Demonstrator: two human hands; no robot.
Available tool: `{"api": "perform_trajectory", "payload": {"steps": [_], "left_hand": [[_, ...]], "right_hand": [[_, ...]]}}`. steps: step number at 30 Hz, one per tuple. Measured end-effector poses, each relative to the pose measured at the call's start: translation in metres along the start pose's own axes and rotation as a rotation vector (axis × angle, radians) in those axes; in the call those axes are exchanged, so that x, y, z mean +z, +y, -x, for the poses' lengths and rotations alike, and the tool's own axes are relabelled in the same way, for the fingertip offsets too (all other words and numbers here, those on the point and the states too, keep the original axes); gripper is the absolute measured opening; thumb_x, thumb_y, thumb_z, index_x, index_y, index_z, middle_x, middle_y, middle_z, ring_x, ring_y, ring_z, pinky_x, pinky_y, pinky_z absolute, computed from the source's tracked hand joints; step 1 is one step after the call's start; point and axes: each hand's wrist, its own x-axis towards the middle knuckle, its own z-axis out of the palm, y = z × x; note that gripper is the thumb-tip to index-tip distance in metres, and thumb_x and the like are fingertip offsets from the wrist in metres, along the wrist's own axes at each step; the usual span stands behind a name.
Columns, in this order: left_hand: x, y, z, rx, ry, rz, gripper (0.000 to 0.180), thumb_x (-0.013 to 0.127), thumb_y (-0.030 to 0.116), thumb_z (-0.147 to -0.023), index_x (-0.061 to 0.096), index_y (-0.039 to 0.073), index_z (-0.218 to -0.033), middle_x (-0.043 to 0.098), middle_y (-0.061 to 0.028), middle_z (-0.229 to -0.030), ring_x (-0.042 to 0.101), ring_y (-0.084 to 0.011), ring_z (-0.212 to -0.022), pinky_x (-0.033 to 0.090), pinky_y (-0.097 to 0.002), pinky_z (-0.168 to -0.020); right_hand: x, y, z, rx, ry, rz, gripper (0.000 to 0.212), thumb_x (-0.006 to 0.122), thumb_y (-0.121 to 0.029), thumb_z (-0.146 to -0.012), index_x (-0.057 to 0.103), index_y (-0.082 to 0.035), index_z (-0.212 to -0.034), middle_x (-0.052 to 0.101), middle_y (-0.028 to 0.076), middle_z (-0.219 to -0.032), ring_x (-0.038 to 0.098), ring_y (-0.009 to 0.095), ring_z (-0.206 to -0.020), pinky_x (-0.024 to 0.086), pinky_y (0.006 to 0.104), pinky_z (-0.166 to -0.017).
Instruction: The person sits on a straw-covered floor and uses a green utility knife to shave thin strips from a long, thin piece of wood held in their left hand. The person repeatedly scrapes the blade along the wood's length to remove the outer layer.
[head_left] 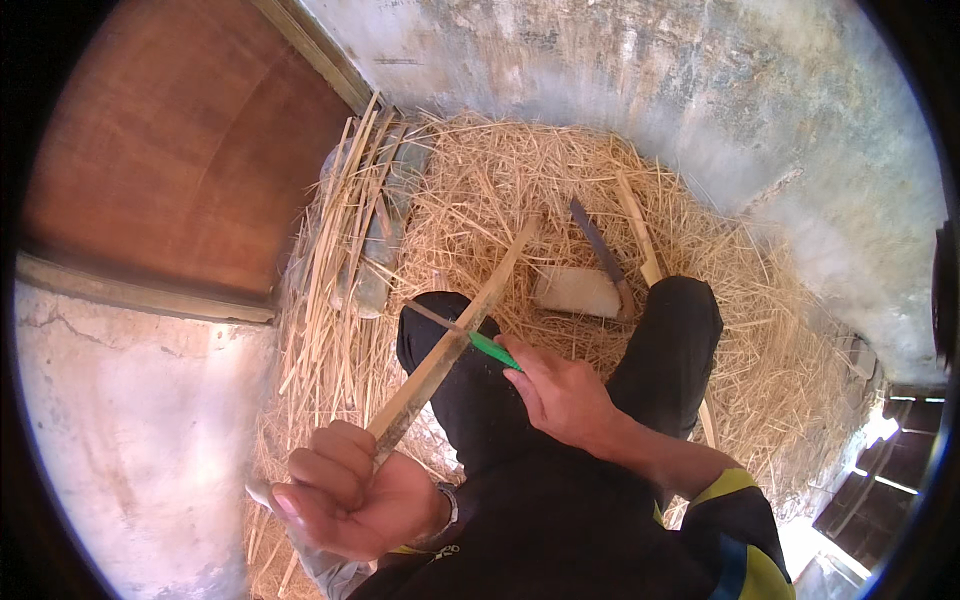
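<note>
A: Where were the 2 hands?

B: The left hand (355,490) was at 7 o'clock, its fingers curled tightly round the near end of a wooden strip (430,372). The right hand (562,388) sat between 4 and 5 o'clock, gripping a green-handled knife (488,346).

A: And how did the strip lie?

B: Slantwise, from 7 o'clock up toward 1 o'clock. The knife crossed it near the middle of the view, its narrow blade pointing to 10 o'clock. I couldn't tell whether the edge bit into the wood.

A: What was around them?

B: Straw (500,180) spread over the ground. At 3 o'clock lay a pale block (578,291), with a dark-bladed tool (598,242) at 2 o'clock, its handle just beside the block. A pale stick (636,225) lay past that tool, also toward 2 o'clock.

A: Anything on the other side?

B: A heap of thin strips (335,260) at 10 o'clock, with a brown panel (180,150) farther out.
</note>
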Motion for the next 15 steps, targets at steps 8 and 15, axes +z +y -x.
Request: {"api": "perform_trajectory", "payload": {"steps": [8, 15], "left_hand": [[-0.006, 0.0, -0.007, -0.03, 0.014, 0.001, 0.044, 0.043, 0.022, -0.097, 0.022, 0.017, -0.059, 0.016, 0.0037, -0.053, 0.015, -0.0076, -0.048, 0.015, -0.0269, -0.05], [-0.006, 0.003, -0.005, 0.002, -0.052, 0.041, 0.042, 0.043, 0.021, -0.097, 0.022, 0.016, -0.06, 0.017, 0.0034, -0.053, 0.015, -0.0075, -0.048, 0.016, -0.0271, -0.05]], "right_hand": [[-0.008, -0.014, -0.003, -0.07, 0.05, 0.115, 0.031, 0.052, -0.025, -0.094, 0.051, -0.004, -0.117, 0.062, 0.018, -0.068, 0.063, 0.038, -0.061, 0.049, 0.0487, -0.05], [-0.012, 0.061, -0.013, 0.228, -0.2, 0.308, 0.03, 0.053, -0.024, -0.093, 0.051, -0.003, -0.114, 0.062, 0.019, -0.07, 0.063, 0.035, -0.064, 0.051, 0.0437, -0.054]]}}
